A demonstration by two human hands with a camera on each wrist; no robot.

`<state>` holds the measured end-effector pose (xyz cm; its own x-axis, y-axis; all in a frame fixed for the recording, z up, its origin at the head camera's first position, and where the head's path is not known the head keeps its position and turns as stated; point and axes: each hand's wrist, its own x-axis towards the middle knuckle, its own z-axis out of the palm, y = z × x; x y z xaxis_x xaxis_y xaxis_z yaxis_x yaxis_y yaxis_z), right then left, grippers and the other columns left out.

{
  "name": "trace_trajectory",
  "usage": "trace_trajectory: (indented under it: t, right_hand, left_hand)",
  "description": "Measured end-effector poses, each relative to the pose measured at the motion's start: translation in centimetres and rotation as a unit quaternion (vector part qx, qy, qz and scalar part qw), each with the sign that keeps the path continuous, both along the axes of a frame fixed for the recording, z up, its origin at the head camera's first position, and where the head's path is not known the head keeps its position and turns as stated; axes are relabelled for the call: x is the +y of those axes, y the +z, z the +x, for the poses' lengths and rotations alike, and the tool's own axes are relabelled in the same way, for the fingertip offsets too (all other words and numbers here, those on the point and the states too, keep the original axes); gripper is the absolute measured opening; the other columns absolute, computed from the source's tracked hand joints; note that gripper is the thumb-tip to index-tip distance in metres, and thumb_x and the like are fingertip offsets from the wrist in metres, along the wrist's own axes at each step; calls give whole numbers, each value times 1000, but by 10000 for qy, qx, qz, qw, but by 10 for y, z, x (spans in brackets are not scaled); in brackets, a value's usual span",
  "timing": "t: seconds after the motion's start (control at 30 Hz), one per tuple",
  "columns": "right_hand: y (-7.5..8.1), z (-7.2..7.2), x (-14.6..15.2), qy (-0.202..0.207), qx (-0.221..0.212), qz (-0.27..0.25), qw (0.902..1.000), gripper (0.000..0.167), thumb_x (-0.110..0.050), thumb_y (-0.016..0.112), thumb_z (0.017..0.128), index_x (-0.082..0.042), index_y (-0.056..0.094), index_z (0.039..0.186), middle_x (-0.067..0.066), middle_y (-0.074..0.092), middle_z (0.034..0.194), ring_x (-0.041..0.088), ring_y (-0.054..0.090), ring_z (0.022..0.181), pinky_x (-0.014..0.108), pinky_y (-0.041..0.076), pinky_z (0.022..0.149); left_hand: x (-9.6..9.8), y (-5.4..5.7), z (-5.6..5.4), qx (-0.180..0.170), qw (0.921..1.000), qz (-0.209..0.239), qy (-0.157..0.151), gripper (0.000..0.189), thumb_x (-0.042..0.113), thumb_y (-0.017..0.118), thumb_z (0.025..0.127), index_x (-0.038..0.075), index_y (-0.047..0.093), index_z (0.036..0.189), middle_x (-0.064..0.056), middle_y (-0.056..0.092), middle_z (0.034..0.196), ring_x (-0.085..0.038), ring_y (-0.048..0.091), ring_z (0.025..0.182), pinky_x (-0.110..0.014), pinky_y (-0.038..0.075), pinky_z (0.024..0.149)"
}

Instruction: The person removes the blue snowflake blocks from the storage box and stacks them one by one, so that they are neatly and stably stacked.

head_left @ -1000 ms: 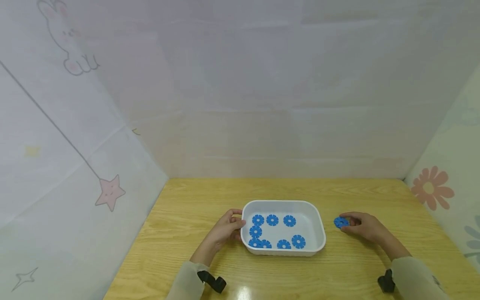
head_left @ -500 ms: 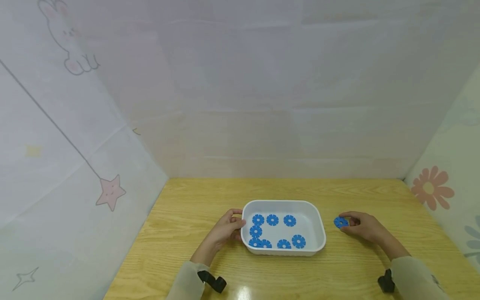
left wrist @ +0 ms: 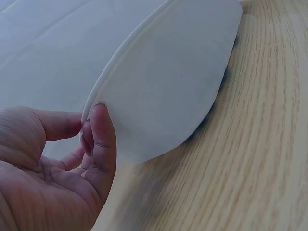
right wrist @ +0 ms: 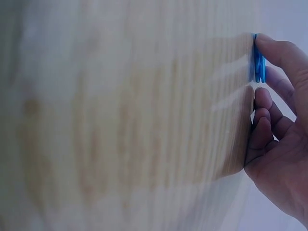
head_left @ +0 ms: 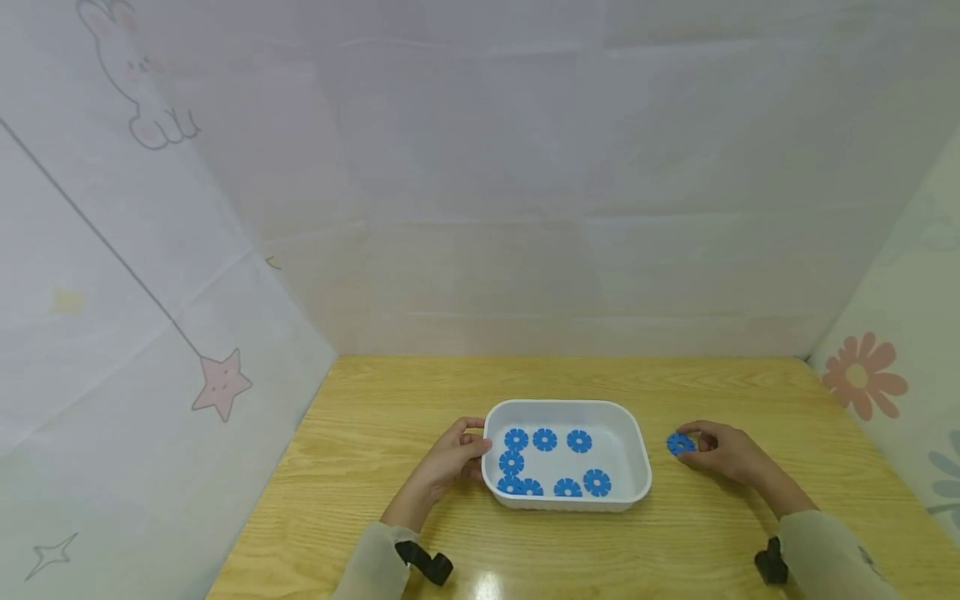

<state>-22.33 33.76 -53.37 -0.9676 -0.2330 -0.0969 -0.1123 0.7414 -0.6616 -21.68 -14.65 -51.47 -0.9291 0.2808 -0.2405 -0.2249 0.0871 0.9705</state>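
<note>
My left hand point(head_left: 450, 457) grips the left rim of a white plastic tray point(head_left: 641, 467), thumb and fingers pinching its edge; in the left wrist view the hand point(left wrist: 62, 163) holds the rim of the tray point(left wrist: 168, 77) from outside. Inside the tray lie several blue notched snowflake discs point(head_left: 579, 442), mostly along the left and near sides. To the right of the tray, my right hand point(head_left: 731, 454) pinches a blue notched disc point(head_left: 681, 443) between thumb and fingers. Seen edge-on in the right wrist view, this blue piece point(right wrist: 260, 57) looks layered, close to the tabletop beside the hand point(right wrist: 284, 130).
A wooden table point(head_left: 420, 383) carries the tray and both hands. Pale printed cloth point(head_left: 480, 208) encloses it at the back and both sides. Each wrist wears a black strap mount point(head_left: 423, 562) near the sleeve cuff.
The right hand and its blue disc have shifted very slightly to the left. The left hand, the tray and the discs inside stay where they were.
</note>
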Motion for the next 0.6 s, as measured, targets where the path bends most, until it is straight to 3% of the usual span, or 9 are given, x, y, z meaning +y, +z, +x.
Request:
trace_trajectory:
  t: [0.6]
  right_hand:
    - [1, 2, -2, 12, 47, 44, 10000, 55, -33, 79, 88, -4, 63, 131, 1, 53, 84, 15, 47, 74, 26, 40, 60]
  left_hand:
    - [-1, 1, 2, 25, 10000, 1, -42, 48, 17, 64, 100, 3, 44, 142, -28, 61, 122, -21, 67, 81, -32, 58, 67]
